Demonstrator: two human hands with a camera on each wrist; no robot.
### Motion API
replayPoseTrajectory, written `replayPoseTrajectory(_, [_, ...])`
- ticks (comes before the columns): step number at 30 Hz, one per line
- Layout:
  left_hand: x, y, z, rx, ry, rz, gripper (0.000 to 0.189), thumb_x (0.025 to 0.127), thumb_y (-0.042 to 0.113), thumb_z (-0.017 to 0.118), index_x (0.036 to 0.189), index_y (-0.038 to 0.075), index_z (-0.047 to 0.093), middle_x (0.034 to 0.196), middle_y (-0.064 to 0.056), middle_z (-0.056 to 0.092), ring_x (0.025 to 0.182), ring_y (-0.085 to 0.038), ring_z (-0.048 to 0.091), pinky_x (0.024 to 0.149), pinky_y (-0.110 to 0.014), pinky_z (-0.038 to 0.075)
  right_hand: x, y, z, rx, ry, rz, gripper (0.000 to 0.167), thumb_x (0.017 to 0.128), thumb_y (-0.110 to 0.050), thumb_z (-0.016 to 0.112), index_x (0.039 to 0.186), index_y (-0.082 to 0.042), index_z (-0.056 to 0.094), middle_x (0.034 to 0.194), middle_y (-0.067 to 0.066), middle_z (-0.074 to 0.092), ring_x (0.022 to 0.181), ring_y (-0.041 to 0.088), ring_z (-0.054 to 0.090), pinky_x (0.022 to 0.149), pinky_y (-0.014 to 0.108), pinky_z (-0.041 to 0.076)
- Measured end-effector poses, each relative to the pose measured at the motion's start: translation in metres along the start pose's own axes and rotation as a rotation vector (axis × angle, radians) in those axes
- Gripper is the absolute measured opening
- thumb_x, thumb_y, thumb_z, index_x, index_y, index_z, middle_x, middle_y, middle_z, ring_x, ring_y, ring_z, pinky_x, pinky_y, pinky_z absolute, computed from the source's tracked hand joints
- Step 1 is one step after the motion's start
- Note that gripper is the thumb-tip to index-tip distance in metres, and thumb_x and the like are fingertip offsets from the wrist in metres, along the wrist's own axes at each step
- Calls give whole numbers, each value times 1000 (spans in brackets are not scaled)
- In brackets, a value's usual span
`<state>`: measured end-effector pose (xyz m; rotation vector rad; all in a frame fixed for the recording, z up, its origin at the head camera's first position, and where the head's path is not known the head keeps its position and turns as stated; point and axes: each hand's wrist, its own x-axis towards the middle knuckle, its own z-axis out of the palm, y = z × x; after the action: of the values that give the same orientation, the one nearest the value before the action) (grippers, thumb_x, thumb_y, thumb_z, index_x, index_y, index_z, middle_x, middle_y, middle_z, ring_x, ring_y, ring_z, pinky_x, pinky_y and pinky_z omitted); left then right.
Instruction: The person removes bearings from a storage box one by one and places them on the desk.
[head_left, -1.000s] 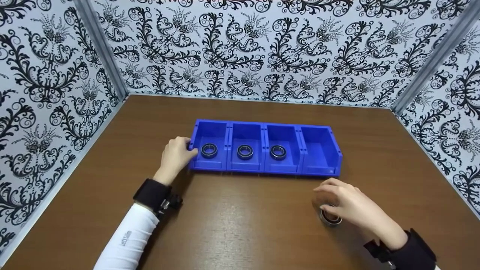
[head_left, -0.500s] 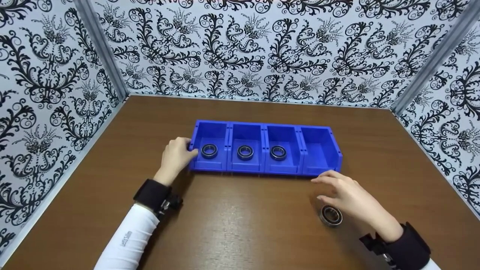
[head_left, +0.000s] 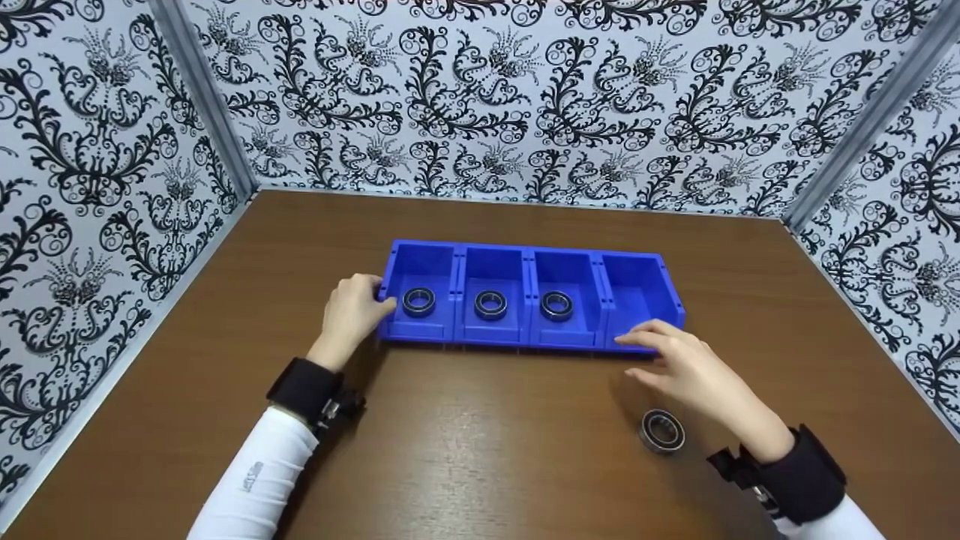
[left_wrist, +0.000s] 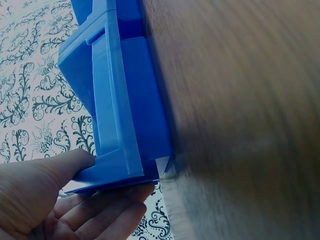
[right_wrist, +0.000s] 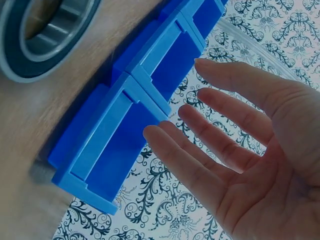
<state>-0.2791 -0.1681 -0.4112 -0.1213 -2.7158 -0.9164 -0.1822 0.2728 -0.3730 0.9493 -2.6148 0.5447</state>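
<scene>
A row of joined blue bins (head_left: 566, 339) stands on the table. My left hand (head_left: 351, 315) grips its left end wall; in the left wrist view the thumb (left_wrist: 75, 162) lies inside the wall and the fingers outside. The three bins from the left each hold one ball bearing: a left one (head_left: 418, 313), a middle one (head_left: 490, 316) and a right one (head_left: 556, 316). Another bearing (head_left: 662, 442) lies on the table before the rightmost bin. Beyond that bearing my right hand (head_left: 697, 375) hovers with spread, relaxed fingers and nothing in them, its fingertips overlapping the rightmost bin's front.
The brown wooden table (head_left: 465, 450) runs back to a white panel (head_left: 487, 97) with black scrollwork. Patterned side panels (head_left: 97, 247) meet it at grey corner posts. Both wrists carry black straps with small cameras.
My right hand has moved forward and slightly left, away from the bearing on the table, which now shows fully. The left hand and the bins have stayed in place.
</scene>
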Motion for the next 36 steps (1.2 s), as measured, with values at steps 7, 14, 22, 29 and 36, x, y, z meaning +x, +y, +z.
replayPoseTrajectory(7, [0, 0, 0, -4, 4, 4, 7, 78, 12, 73, 79, 6, 70, 69, -7, 59, 64, -27, 50, 58, -50, 48, 10, -2, -1, 21, -5, 32, 37, 80, -3, 83, 115, -3, 74, 109, 8, 66, 100, 28, 66, 80, 45, 54])
replayPoseTrajectory(14, [-1, 0, 0, -4, 4, 8, 8, 78, 12, 73, 77, 6, 68, 69, -6, 57, 64, -27, 50, 58, -49, 47, 23, -3, 0, 49, -1, 43, 37, 81, -2, 82, 116, -1, 73, 113, 12, 67, 107, 33, 65, 88, 49, 53])
replayPoseTrajectory(22, [0, -1, 1, -8, 18, 9, 5, 77, 10, 71, 74, 7, 68, 67, -7, 61, 62, -29, 51, 58, -51, 46, 37, -2, 1, 98, 22, 30, 38, 80, -1, 83, 116, 2, 72, 112, 14, 68, 105, 34, 66, 86, 48, 53])
replayPoseTrajectory(29, [0, -1, 0, -17, 11, 7, 6, 79, 10, 72, 80, 4, 71, 70, -9, 63, 63, -27, 52, 59, -51, 47, 49, -2, 2, 131, 29, 29, 37, 80, -1, 83, 116, 2, 72, 110, 13, 68, 101, 33, 67, 86, 47, 54])
replayPoseTrajectory(36, [0, -1, 0, -20, 6, 9, 8, 79, 10, 73, 82, 3, 73, 72, -9, 65, 64, -26, 52, 60, -51, 48, 59, -1, 3, 156, 29, 53, 39, 81, 1, 82, 118, 3, 71, 110, 15, 66, 100, 35, 68, 83, 46, 55])
